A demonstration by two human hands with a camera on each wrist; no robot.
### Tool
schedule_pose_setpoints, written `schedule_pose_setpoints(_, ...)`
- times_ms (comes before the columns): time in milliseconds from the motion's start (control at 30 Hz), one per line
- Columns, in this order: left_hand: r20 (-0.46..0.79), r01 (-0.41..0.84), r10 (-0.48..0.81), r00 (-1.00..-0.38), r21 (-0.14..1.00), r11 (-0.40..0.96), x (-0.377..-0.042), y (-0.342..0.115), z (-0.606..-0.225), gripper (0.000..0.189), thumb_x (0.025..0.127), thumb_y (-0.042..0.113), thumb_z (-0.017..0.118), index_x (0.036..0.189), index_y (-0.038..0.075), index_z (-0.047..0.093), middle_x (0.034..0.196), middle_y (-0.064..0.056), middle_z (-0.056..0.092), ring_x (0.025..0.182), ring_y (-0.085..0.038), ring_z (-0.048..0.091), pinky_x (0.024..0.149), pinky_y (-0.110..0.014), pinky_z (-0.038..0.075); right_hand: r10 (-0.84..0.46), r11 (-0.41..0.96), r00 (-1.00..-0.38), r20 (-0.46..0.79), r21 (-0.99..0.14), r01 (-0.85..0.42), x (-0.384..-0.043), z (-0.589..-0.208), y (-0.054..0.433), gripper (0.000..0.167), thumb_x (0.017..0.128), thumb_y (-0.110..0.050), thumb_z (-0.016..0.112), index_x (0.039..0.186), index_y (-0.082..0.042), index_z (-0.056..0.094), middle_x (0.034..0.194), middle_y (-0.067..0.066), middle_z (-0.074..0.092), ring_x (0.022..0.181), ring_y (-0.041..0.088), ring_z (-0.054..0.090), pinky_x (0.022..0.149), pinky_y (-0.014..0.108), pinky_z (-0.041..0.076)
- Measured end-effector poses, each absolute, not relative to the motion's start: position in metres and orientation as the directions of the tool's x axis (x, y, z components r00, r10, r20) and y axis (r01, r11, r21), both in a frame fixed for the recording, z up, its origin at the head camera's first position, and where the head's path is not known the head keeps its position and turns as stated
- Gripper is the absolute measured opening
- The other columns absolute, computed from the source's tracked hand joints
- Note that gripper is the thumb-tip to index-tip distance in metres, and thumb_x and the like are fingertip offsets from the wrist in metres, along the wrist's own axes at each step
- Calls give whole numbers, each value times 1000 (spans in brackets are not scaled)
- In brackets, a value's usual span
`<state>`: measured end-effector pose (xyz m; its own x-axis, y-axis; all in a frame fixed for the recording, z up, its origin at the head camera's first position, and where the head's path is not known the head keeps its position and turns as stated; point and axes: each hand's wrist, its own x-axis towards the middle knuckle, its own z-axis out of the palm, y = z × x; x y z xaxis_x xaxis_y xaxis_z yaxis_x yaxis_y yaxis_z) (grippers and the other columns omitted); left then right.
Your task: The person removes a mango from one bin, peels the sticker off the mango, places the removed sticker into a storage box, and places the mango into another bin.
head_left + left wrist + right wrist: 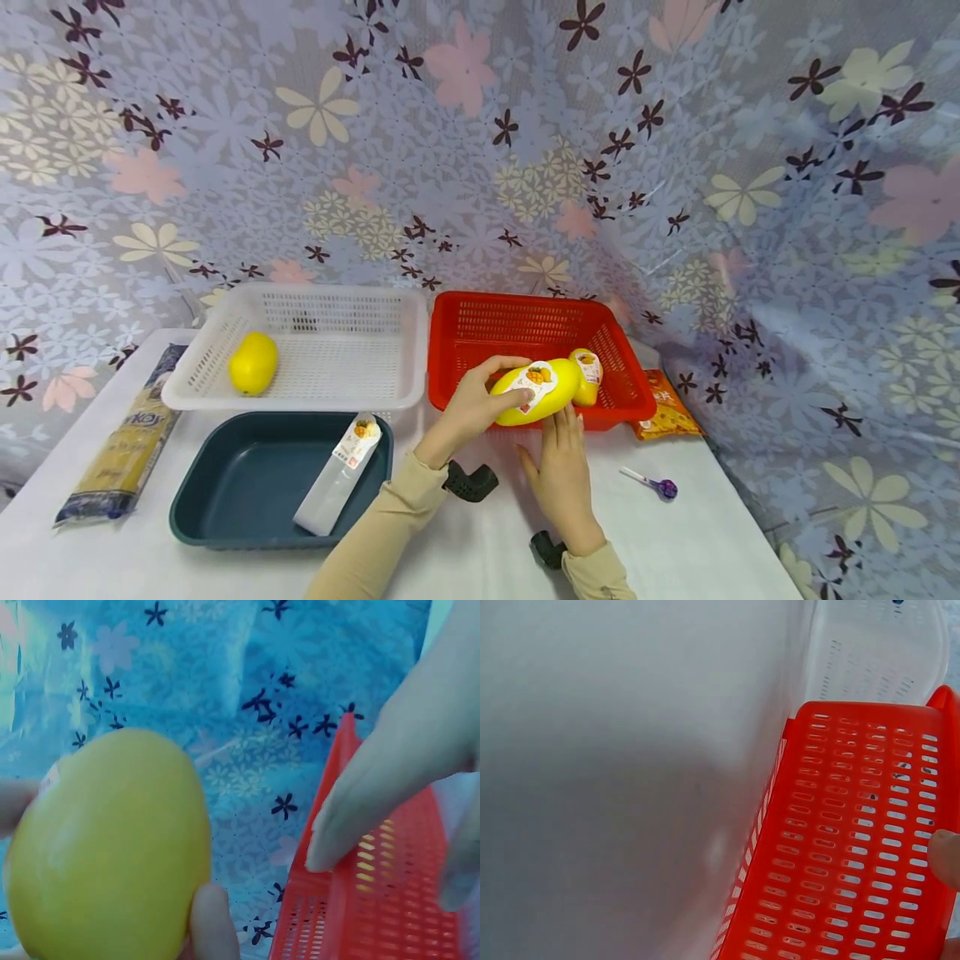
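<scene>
My left hand grips a yellow mango-shaped bottle with a fruit label, holding it on its side over the front rim of the red basket. Just below it my right hand lies flat with straight fingers whose tips touch the bottle's underside. In the left wrist view the yellow bottle fills the left side, and the right hand's fingers cross in front of the red basket. A smaller yellow bottle lies inside the red basket. The right wrist view shows the basket's slotted wall and one fingertip.
A white basket at the back left holds a yellow lemon-like fruit. In front stands a dark teal tray with a white packet. A noodle pack lies far left, an orange snack bag and a purple lollipop right.
</scene>
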<state>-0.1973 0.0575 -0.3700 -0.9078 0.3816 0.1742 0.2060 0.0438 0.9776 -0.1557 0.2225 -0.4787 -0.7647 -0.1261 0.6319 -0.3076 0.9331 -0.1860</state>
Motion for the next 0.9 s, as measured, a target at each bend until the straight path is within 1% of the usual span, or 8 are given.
schedule_pose_setpoints(167, 148, 171, 326, -934, 984, 41, -177, 43, -382, 42, 85, 16, 69, 126, 8, 61, 120, -15, 62, 94, -17, 56, 79, -22, 50, -131, 920, -754, 644, -204, -334, -156, -478, 221, 88, 67, -12, 87, 137, 10, 39, 142, 28, 42, 138, 45, 33, 107, 65, 31)
schedule_pose_setpoints(300, 128, 147, 310, -942, 989, 36, -160, 31, -393, 43, 85, 16, 68, 127, 7, 59, 120, -17, 60, 96, -18, 55, 79, -24, 49, -117, 914, -775, 621, -238, -328, -156, -476, 220, 91, 67, -10, 87, 140, 10, 37, 145, 28, 40, 138, 46, 32, 110, 64, 28)
schedule_pose_setpoints(400, 129, 150, 283, -951, 987, 56, -147, 24, -402, 44, 85, 17, 69, 126, 7, 59, 118, -16, 61, 97, -18, 54, 80, -24, 48, -97, 909, -795, 598, -272, -315, -154, -475, 220, 87, 68, -8, 86, 140, 10, 39, 146, 28, 40, 139, 45, 32, 113, 61, 24)
schedule_pose_setpoints(500, 128, 150, 236, -963, 986, 76, -136, 17, -410, 44, 83, 16, 70, 125, 8, 61, 115, -14, 62, 97, -17, 53, 79, -23, 47, -92, 901, -794, 600, -290, -324, -153, -473, 218, 80, 69, -6, 84, 137, 7, 45, 145, 26, 43, 139, 44, 33, 114, 60, 24)
schedule_pose_setpoints(567, 120, 138, 203, -972, 987, 77, -129, 13, -416, 45, 81, 15, 72, 123, 8, 61, 112, -14, 63, 95, -17, 53, 76, -23, 47, -98, 899, -785, 612, -284, -334, -152, -472, 215, 74, 71, -7, 83, 136, 5, 48, 143, 26, 45, 138, 43, 35, 111, 62, 26)
schedule_pose_setpoints(667, 92, 106, 164, -982, 991, 79, -120, 7, -426, 46, 79, 15, 73, 123, 8, 62, 114, -15, 63, 93, -17, 54, 73, -22, 49, -96, 889, -774, 626, -296, -349, -150, -468, 213, 69, 74, -9, 81, 134, 4, 50, 141, 25, 48, 136, 43, 38, 108, 63, 30)
schedule_pose_setpoints(767, 50, 67, 133, -990, 989, 129, -115, 1, -436, 46, 79, 18, 74, 122, 9, 62, 116, -15, 63, 92, -18, 55, 72, -22, 49, -77, 873, -767, 637, -328, -361, -148, -463, 211, 64, 76, -9, 80, 133, 2, 53, 139, 22, 51, 131, 41, 43, 106, 58, 36)
schedule_pose_setpoints(900, -4, 17, 87, -996, 971, 240, -114, -4, -450, 47, 78, 23, 74, 121, 10, 62, 117, -12, 64, 91, -17, 55, 74, -24, 47, -90, 845, -733, 674, -338, -415, -143, -457, 209, 52, 76, -8, 80, 124, -2, 61, 124, 16, 64, 115, 35, 58, 96, 50, 47)
